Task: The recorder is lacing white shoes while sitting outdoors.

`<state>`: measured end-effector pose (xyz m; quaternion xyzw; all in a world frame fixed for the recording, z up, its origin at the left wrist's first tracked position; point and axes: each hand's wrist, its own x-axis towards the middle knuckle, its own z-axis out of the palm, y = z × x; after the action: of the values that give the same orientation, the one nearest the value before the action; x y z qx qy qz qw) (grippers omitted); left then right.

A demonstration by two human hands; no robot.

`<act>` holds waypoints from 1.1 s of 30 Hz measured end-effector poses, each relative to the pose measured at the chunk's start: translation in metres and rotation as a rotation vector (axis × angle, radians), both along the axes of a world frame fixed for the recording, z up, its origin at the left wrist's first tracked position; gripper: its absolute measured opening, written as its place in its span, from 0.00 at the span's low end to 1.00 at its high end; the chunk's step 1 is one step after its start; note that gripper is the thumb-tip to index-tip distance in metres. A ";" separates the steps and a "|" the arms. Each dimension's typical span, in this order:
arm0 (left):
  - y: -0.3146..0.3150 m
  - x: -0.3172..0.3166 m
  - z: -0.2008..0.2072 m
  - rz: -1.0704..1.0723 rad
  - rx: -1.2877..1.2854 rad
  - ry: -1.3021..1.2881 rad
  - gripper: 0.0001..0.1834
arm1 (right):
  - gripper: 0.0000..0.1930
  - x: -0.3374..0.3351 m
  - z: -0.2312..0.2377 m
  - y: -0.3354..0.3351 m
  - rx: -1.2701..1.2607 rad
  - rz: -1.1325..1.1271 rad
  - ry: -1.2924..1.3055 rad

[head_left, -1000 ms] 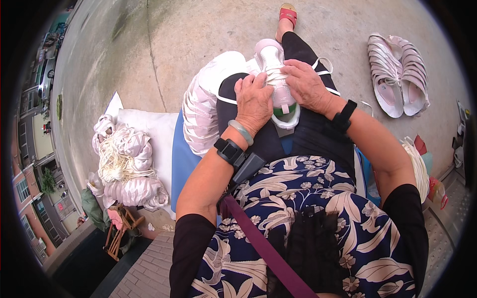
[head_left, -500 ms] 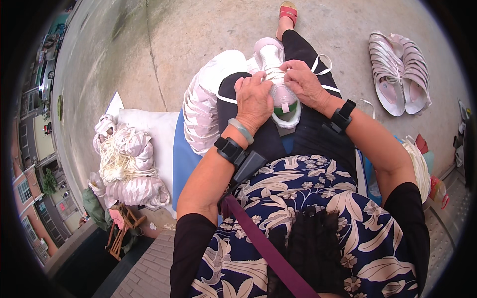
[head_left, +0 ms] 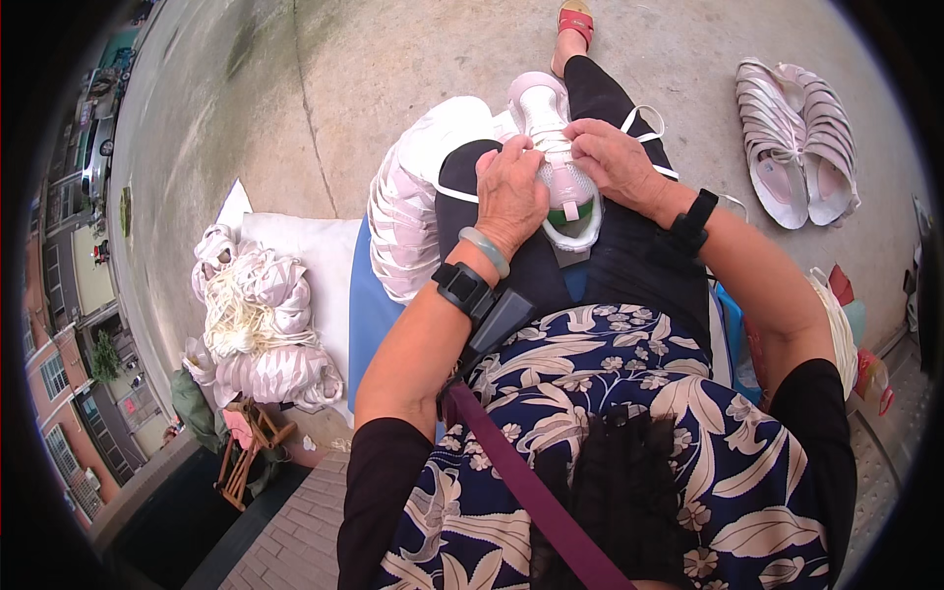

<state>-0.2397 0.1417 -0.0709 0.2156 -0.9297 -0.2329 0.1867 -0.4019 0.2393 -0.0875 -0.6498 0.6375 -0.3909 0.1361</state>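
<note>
A pale pink and white sneaker [head_left: 556, 147] with a green tongue tab lies on my lap, toe pointing away. My left hand [head_left: 511, 192] presses on its left side, fingers curled over the lacing area. On the shoe's right side my right hand [head_left: 615, 157] pinches the white lace [head_left: 649, 123], which loops off to the right. A black band sits on each wrist, and a pale green bangle on the left one.
A row of similar pale sneakers [head_left: 408, 211] leans against my left thigh on a blue mat [head_left: 369, 315]. A sack of white laces and shoes [head_left: 256, 324] lies further left. Two finished shoes [head_left: 796, 138] rest on the concrete at right. A foot in a red sandal [head_left: 575, 20] shows ahead.
Both hands have shifted slightly along the sneaker's lacing; the shoe stays on the lap.
</note>
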 end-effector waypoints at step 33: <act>-0.116 0.170 0.027 0.540 -0.186 -0.307 0.05 | 0.09 -0.021 0.011 -0.001 0.017 -0.123 0.196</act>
<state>-0.0693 0.0255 -0.0438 0.4690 -0.8736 -0.0540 0.1180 -0.4229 0.2379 -0.0761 -0.6432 0.6899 -0.3278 0.0545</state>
